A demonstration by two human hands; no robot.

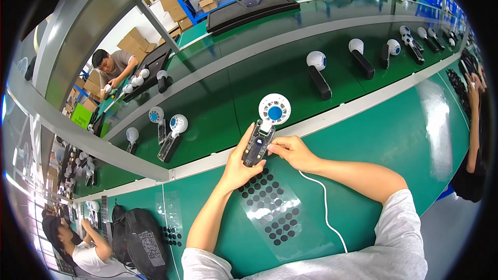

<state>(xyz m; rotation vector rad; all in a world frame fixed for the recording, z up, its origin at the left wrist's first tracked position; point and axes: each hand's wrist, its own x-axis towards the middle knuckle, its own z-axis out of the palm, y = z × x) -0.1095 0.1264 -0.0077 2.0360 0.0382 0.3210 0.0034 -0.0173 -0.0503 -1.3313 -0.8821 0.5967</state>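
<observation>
My left hand point(239, 168) is wrapped round the dark, open-bodied handle of a fan-like handheld device point(254, 148). Its round white head point(275, 109), with slots and a blue centre, points away from me, and circuit parts show in the handle. At the handle's right side, my right hand point(294, 154) pinches with thumb and forefinger. A white cable point(326, 197) comes out from beneath that hand and runs down toward me; its plug is hidden by the fingers. Below the hands lies a clear sheet with rows of black round stickers point(264, 192).
Beyond a metal rail, a green conveyor belt point(218, 119) carries several similar devices point(317, 70). A grey metal frame post point(46, 72) rises at left. A black bag point(145, 238) lies on the left of the green table point(363, 140). Co-workers sit at the far left, lower left and right.
</observation>
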